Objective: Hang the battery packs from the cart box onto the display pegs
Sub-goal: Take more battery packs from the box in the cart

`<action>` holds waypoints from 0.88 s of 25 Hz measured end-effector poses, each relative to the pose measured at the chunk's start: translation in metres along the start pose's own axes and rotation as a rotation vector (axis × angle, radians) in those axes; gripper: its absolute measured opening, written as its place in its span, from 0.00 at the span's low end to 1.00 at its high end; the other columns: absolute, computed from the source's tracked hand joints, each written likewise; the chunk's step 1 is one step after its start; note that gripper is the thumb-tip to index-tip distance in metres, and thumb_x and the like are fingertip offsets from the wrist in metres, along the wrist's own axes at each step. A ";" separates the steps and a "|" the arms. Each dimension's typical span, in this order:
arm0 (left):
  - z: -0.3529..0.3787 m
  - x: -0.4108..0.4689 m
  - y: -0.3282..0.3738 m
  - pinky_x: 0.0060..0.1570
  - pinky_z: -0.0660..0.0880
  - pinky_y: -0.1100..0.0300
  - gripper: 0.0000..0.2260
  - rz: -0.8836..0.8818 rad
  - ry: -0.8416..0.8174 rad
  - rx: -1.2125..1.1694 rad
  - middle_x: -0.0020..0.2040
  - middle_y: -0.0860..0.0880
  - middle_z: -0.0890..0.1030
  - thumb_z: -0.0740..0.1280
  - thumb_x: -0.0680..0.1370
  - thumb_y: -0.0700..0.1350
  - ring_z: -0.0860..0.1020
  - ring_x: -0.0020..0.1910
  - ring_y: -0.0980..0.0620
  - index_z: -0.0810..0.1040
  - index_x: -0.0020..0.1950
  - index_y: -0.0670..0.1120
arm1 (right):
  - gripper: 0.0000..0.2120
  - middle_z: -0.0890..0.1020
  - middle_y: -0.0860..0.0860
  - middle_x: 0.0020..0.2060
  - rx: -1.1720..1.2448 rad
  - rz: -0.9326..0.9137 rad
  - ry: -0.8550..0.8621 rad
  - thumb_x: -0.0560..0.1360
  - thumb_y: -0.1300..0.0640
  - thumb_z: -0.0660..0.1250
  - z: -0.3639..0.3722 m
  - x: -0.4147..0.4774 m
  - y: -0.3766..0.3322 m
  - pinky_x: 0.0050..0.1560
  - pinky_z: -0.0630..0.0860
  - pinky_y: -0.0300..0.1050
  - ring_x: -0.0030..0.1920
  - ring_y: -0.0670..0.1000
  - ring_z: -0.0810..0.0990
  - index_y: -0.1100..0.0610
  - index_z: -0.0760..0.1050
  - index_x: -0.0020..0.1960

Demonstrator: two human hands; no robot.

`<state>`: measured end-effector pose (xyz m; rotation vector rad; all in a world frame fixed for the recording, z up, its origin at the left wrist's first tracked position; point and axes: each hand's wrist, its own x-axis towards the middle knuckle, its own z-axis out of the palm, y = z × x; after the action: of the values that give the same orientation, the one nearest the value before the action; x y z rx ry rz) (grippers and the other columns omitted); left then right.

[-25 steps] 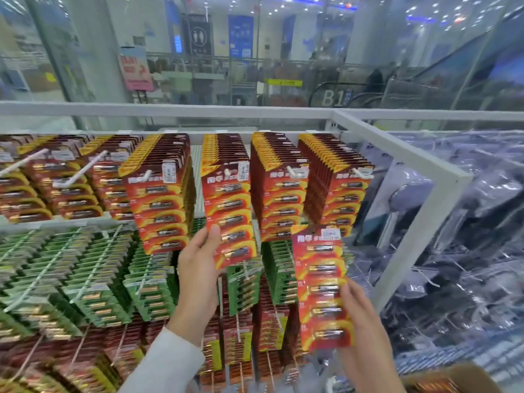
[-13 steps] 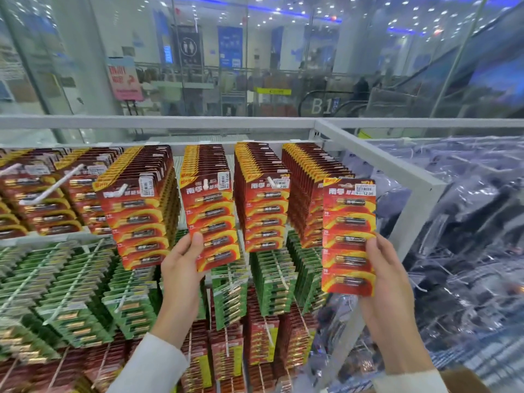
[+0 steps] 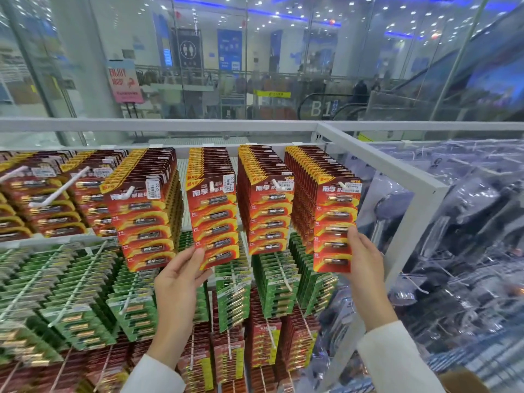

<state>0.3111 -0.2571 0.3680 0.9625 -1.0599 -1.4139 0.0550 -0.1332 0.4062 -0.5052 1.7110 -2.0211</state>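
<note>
A red and yellow battery pack (image 3: 336, 219) sits at the front of the rightmost top-row stack, its hole on the white peg tip (image 3: 342, 184). My right hand (image 3: 364, 265) holds its lower right edge, thumb on the front. My left hand (image 3: 181, 282) pinches the bottom of the front pack (image 3: 214, 217) on the neighbouring peg (image 3: 211, 186), two stacks to the left. More full stacks of red packs (image 3: 268, 205) fill the top row. The cardboard cart box (image 3: 465, 380) shows only as a corner at the bottom right.
Green battery packs (image 3: 85, 302) hang on the row below, red ones (image 3: 263, 336) lower still. A white metal frame post (image 3: 408, 211) stands right of the display, with clear plastic-wrapped goods (image 3: 467, 251) beyond it. Glass panels and a mall hall lie behind.
My right hand has carried the battery pack up from below and set it on the rightmost top peg. My left hand has kept its hold on the front pack two stacks left.
</note>
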 end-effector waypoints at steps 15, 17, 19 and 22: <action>-0.075 -0.087 -0.112 0.53 0.83 0.52 0.07 -0.259 -0.131 0.190 0.54 0.50 0.88 0.68 0.82 0.41 0.86 0.52 0.48 0.83 0.57 0.46 | 0.07 0.86 0.51 0.49 -0.162 0.271 0.150 0.81 0.56 0.68 -0.066 -0.096 0.131 0.46 0.77 0.41 0.49 0.51 0.84 0.54 0.81 0.57; -0.076 -0.099 -0.133 0.45 0.84 0.61 0.10 -0.367 -0.199 0.202 0.53 0.49 0.87 0.64 0.83 0.33 0.87 0.46 0.52 0.83 0.53 0.44 | 0.05 0.86 0.48 0.46 -0.206 0.328 0.216 0.82 0.55 0.67 -0.094 -0.121 0.152 0.45 0.77 0.41 0.48 0.48 0.84 0.52 0.81 0.54; -0.068 -0.106 -0.151 0.41 0.83 0.59 0.16 -0.585 -0.257 0.182 0.50 0.47 0.86 0.58 0.85 0.32 0.87 0.37 0.54 0.84 0.47 0.43 | 0.06 0.84 0.44 0.45 -0.287 0.369 0.236 0.82 0.53 0.65 -0.124 -0.149 0.172 0.48 0.77 0.37 0.46 0.41 0.82 0.51 0.81 0.53; -0.038 -0.117 -0.175 0.34 0.79 0.60 0.14 -0.850 -0.315 0.228 0.35 0.49 0.86 0.56 0.86 0.37 0.83 0.28 0.56 0.80 0.48 0.42 | 0.06 0.85 0.47 0.44 -0.275 0.486 0.295 0.80 0.57 0.69 -0.170 -0.181 0.197 0.53 0.76 0.45 0.47 0.44 0.83 0.52 0.85 0.47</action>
<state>0.3111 -0.1387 0.1895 1.4929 -1.1036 -2.2220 0.1337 0.0795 0.1850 0.1357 2.0558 -1.5770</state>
